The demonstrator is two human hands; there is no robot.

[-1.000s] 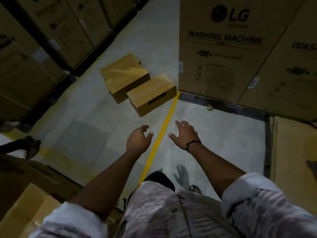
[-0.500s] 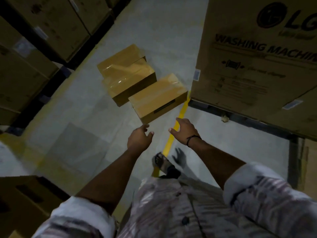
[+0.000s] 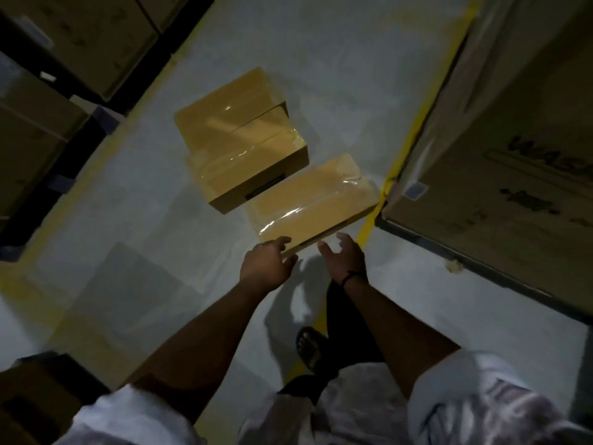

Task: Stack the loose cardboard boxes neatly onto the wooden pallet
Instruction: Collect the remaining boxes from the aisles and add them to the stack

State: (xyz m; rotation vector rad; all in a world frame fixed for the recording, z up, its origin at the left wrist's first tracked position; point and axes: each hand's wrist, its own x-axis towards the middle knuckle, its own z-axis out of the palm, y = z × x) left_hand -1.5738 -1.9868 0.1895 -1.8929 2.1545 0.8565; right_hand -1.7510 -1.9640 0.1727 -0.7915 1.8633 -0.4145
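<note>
Three taped brown cardboard boxes lie on the grey floor ahead of me. The nearest box (image 3: 313,202) lies by the yellow floor line. A second box (image 3: 253,168) sits just behind it to the left, and a third box (image 3: 224,110) lies beyond that. My left hand (image 3: 266,264) hovers at the near left corner of the nearest box, fingers spread and holding nothing. My right hand (image 3: 345,256), with a dark wristband, is spread just in front of the box's near edge, also holding nothing. No wooden pallet shows clearly.
A large washing machine carton (image 3: 500,149) on a dark base stands close on the right. Big cartons on racks (image 3: 64,59) line the left side. A yellow floor line (image 3: 414,130) runs along the aisle. Another cardboard box (image 3: 35,403) is at bottom left. My sandalled foot (image 3: 309,346) is below.
I have stepped closer to the boxes, which now lie nearer and larger in view. Both hands have reached forward to the near edge of the nearest box.
</note>
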